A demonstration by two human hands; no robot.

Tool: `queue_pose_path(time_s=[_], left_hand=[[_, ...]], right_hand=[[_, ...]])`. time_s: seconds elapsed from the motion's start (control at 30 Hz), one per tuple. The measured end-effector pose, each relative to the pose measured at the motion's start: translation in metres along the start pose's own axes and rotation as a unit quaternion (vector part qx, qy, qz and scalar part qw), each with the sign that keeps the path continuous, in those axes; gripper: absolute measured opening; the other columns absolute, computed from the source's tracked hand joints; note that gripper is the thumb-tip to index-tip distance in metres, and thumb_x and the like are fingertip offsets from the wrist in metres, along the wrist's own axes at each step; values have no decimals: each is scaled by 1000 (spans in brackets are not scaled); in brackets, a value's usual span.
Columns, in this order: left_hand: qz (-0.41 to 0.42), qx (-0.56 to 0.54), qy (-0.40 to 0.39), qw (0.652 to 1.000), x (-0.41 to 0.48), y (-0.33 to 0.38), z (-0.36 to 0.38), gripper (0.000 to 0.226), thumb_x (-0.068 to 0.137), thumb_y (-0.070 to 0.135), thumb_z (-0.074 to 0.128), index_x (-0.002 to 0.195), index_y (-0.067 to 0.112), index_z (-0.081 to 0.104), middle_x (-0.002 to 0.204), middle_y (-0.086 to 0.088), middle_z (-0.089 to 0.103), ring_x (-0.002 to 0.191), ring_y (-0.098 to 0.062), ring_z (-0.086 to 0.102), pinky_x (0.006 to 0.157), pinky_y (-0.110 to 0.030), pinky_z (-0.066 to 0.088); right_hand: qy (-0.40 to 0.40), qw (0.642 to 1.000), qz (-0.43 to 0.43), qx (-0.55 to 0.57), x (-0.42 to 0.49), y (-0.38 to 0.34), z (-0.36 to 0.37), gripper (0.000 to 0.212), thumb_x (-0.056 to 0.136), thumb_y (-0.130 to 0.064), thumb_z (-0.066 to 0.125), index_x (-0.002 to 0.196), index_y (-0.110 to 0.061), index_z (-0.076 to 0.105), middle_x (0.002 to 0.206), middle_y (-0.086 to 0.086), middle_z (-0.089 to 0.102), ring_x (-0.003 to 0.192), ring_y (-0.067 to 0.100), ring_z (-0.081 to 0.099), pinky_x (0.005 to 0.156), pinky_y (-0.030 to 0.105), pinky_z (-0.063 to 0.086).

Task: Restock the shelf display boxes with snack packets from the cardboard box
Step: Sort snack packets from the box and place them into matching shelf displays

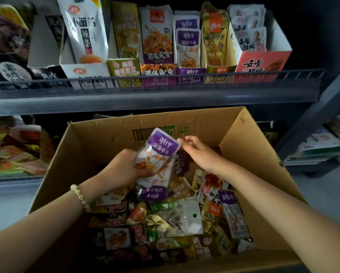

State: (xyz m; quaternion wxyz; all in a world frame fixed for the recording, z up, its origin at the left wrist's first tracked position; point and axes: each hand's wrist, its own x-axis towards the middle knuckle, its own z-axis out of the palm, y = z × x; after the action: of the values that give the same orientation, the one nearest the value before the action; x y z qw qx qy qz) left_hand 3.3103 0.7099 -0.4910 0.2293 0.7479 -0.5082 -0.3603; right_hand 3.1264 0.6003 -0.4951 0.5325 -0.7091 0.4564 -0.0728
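The left hand (123, 168) wears a bracelet (80, 196) at the wrist, well back from the fingers: one strand of pale, cream-coloured round beads, and the bead at the wrist's outer edge looks larger than the rest. The right hand (196, 152) and its wrist are bare. Both forearms are uncovered from the fingers back to the picture's lower edge.

One view, head-worn, wide-angle: from my head it faces forward and down. Close under the lens: my left grip (125, 166) and right grip (196, 150), over the open cardboard box (244, 134). Beyond the grips, higher and farther: the shelf (145, 101) with display boxes (192, 73).
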Motion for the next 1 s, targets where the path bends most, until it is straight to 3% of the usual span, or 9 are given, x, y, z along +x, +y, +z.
queue_pose_path(time_s=[0.07,0.13,0.23,0.37,0.5,0.63,0.73,0.83,1.0], left_hand=[[-3,-139,22,990,-13,14,-5,13,78,24,77,87,18,69,81,4,75,72,-6,72,60,-15,54],[-22,-263,32,964,-19,22,-4,21,79,21,75,97,14,69,89,0,77,79,-14,74,67,-25,58],[-39,-369,57,927,-19,26,-1,25,80,18,73,103,12,68,95,-4,76,84,-19,74,71,-29,60],[-50,-479,76,873,-14,23,1,27,78,16,69,104,8,68,100,-10,75,86,-22,73,75,-33,60],[-40,-483,71,872,-16,20,4,34,80,22,69,111,8,64,102,-11,74,91,-26,72,79,-39,59],[-34,-506,117,854,-13,22,2,27,84,21,67,109,9,67,102,-9,74,91,-25,72,77,-37,60],[-23,-497,114,860,-14,23,1,25,86,21,65,109,9,66,102,-8,75,90,-25,73,75,-35,61],[-1,-465,133,875,-17,25,-3,24,87,22,64,109,11,63,99,-5,75,87,-22,73,67,-29,61],[40,-374,174,910,-19,23,-19,23,87,24,65,109,17,61,98,2,76,87,-15,73,70,-25,59]], right_hand=[[-4,994,-15,108,-10,-10,4,75,87,-65,33,148,-22,21,136,-5,46,125,10,44,96,26,31],[43,980,-63,185,-18,-17,5,82,77,-69,34,147,-28,24,131,-9,49,116,4,49,92,22,36],[121,955,-93,254,-18,-20,-2,65,82,-59,48,139,-30,32,124,-6,55,104,2,57,79,19,48],[69,963,-57,254,-17,-19,-4,48,80,-44,67,119,-28,43,114,1,66,92,12,69,75,25,55],[41,975,-46,213,-18,-22,6,56,79,-36,73,117,-22,35,107,1,68,77,4,70,59,14,51],[-73,994,11,86,-21,-22,6,64,66,-60,67,110,-14,60,99,0,74,85,14,71,74,27,58],[-94,993,-56,46,-22,-19,14,35,83,-40,67,105,-13,69,99,2,75,89,16,72,80,33,58],[-71,991,-101,56,-23,-20,12,14,88,-27,65,95,-16,70,98,-2,75,88,11,71,78,24,57],[-60,989,-121,61,-29,-33,-9,5,86,-23,66,88,-20,70,90,-8,76,83,8,72,74,18,55]])
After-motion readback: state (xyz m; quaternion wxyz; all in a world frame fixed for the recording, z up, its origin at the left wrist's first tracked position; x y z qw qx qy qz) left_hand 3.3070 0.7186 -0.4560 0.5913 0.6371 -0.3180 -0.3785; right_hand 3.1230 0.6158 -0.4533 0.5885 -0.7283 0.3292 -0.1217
